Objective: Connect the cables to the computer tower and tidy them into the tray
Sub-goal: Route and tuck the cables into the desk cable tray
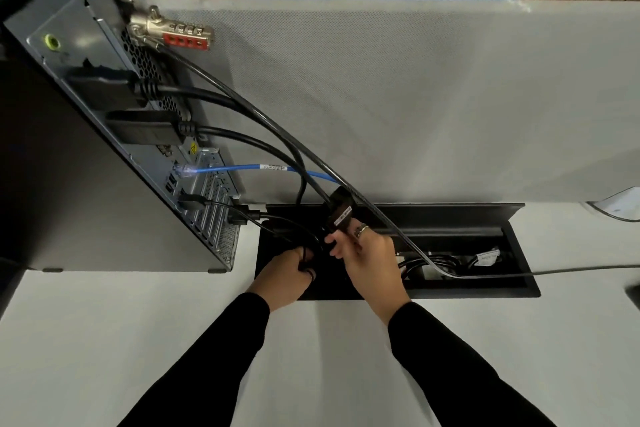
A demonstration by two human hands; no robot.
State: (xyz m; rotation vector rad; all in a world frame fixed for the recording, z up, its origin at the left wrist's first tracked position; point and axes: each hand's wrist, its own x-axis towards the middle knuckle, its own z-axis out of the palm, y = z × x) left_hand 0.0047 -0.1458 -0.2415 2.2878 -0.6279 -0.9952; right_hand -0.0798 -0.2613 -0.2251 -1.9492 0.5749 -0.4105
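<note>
Presently on white desk [104,340]: computer tower [79,107], rear panel facing right, fitted with two thick black cables [221,99], blue network cable [239,167], thin black leads low down, and combination lock [173,32] with its security cable [277,135]. Recessed black cable tray [519,291], lid raised, holding loose cabling. Left hand [284,274] over tray's left end, fingers curled round bundled thin black cables [304,246]. Right hand [370,263], ring worn, pinching black connector block [339,213] just above tray.
</note>
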